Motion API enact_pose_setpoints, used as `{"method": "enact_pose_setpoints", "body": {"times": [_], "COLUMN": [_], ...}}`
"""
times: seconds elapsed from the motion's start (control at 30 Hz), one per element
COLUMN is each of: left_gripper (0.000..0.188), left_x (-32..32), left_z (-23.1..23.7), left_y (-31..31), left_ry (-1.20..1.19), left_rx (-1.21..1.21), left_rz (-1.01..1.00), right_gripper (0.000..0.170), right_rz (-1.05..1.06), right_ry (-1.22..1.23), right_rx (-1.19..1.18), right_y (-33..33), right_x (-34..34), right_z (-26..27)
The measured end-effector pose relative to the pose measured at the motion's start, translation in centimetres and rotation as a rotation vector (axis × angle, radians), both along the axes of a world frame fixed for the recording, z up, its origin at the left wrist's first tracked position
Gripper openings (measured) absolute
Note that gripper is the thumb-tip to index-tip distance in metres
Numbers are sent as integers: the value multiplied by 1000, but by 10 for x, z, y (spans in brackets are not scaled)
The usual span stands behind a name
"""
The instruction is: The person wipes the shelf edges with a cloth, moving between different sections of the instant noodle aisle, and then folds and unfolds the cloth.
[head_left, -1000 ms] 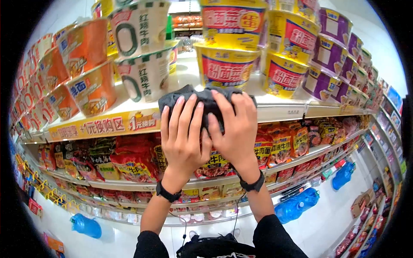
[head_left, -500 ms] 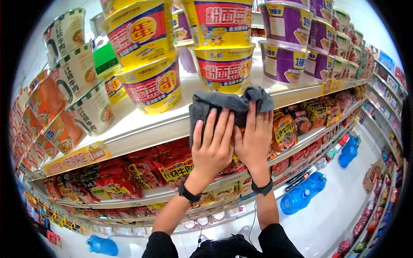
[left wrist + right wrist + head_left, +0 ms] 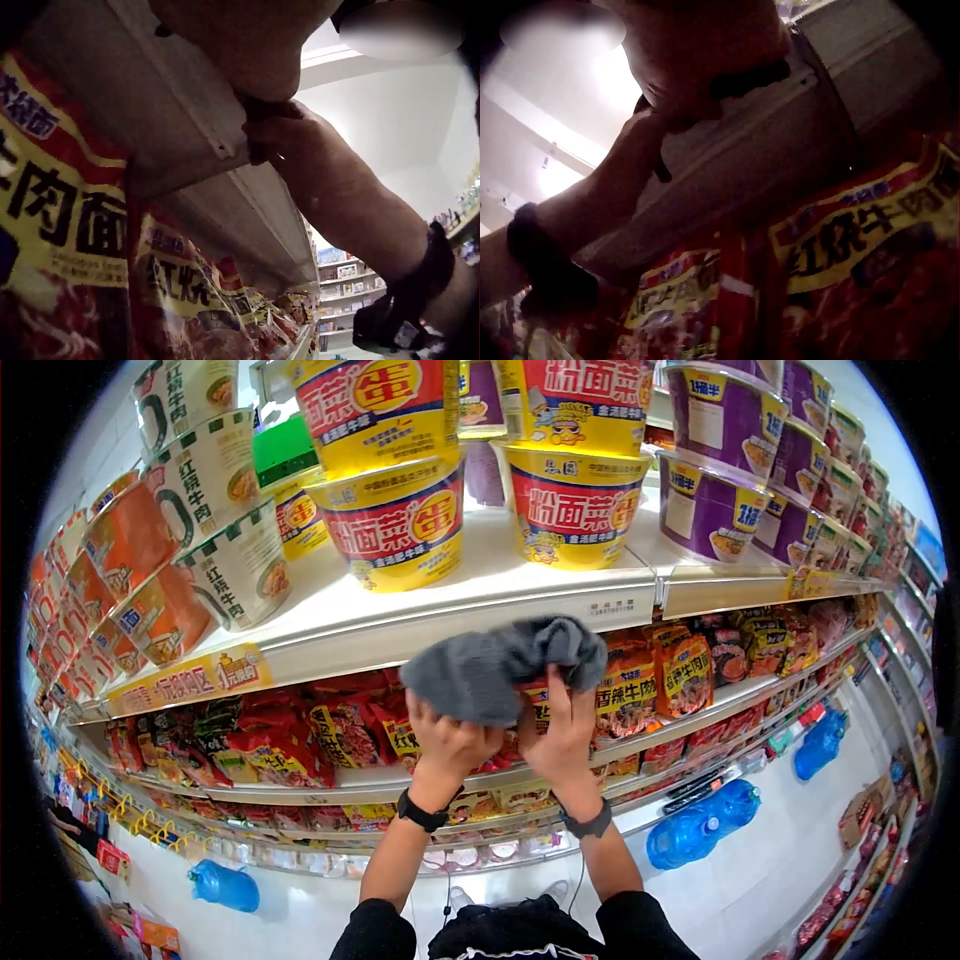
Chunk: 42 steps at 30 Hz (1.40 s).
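Observation:
In the head view a dark grey cloth (image 3: 470,675), bunched and slightly blurred, is held before the front edge of a white shelf (image 3: 480,595). My left hand (image 3: 452,742) grips its lower left part, with the fingertips hidden by the fabric. My right hand (image 3: 562,745) holds its right end, fingers pointing up into the folds. From below, the left wrist view shows my left hand (image 3: 240,45) close under the shelf edge. My right hand (image 3: 705,56) appears dark at the top of the right wrist view, beside the shelf's underside.
Yellow noodle tubs (image 3: 395,525) are stacked on the shelf behind the cloth, with purple tubs (image 3: 715,510) to the right and white tubs (image 3: 235,565) to the left. Red noodle packets (image 3: 275,745) fill the shelf below. Blue bottles (image 3: 700,825) lie on the floor.
Both hands lay flat on the cloth at the shelf edge; now their fingers hold it bunched in front. The view and hands have shifted right along the shelf since the first frame.

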<state>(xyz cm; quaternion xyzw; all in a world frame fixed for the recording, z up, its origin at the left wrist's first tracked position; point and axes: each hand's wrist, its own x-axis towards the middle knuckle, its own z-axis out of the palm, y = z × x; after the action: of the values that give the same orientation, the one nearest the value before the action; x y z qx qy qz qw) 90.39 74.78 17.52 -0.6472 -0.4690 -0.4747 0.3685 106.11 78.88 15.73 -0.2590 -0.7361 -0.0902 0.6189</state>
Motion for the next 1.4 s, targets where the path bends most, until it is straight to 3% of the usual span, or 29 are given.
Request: {"method": "enact_pose_setpoints", "body": {"times": [0.07,0.1,0.17,0.2,0.27,0.33,0.4,0.47,0.53,0.6,0.7,0.9,1.03,1.17,1.3,1.4], "left_gripper": [37,36,35,35,35,34,41,40,34,32,33,34,40,50,51,50], "left_x": [-12,-16,-19,-15,-7,2,8,13,17,11,14,29,44,75,91,87], "left_z": [-15,-19,-50,-39,-16,-4,10,31,46,43,41,58,61,73,71,67], "left_y": [-6,-11,-15,-20,-29,-32,-43,-43,-46,-40,-32,-19,7,28,45,52], "left_ry": [-201,-310,6,-62,-196,-218,-667,-1047,-1472,-1535,-1445,-1264,-1095,-966,-1029,-1169], "left_rx": [-184,-300,-143,-139,-122,-65,-407,-371,-415,-424,-416,-622,-849,-995,-981,-1164], "left_rz": [-200,-301,39,-11,-115,-41,-312,-770,-1031,-1123,-1160,-1083,-1157,-1315,-1333,-1316], "right_gripper": [65,63,55,51,54,62,58,59,55,51,47,40,37,29,28,29], "right_rz": [72,149,241,285,627,1014,1429,1582,1564,1529,1443,1296,1115,1149,1210,1238], "right_ry": [74,157,231,267,431,687,953,1005,963,944,925,974,1104,1221,1177,1201], "right_rx": [-145,-166,-317,-397,-567,-713,-784,-850,-801,-788,-787,-774,-752,-705,-661,-691], "right_y": [-8,-18,-25,-27,-28,-34,-33,-22,-21,-19,-12,-1,17,27,21,23], "right_x": [-12,-19,-27,-30,-34,-40,-42,-42,-44,-44,-41,-10,25,63,75,77], "right_z": [-21,-6,5,6,8,31,48,48,57,62,62,65,59,57,55,54]}}
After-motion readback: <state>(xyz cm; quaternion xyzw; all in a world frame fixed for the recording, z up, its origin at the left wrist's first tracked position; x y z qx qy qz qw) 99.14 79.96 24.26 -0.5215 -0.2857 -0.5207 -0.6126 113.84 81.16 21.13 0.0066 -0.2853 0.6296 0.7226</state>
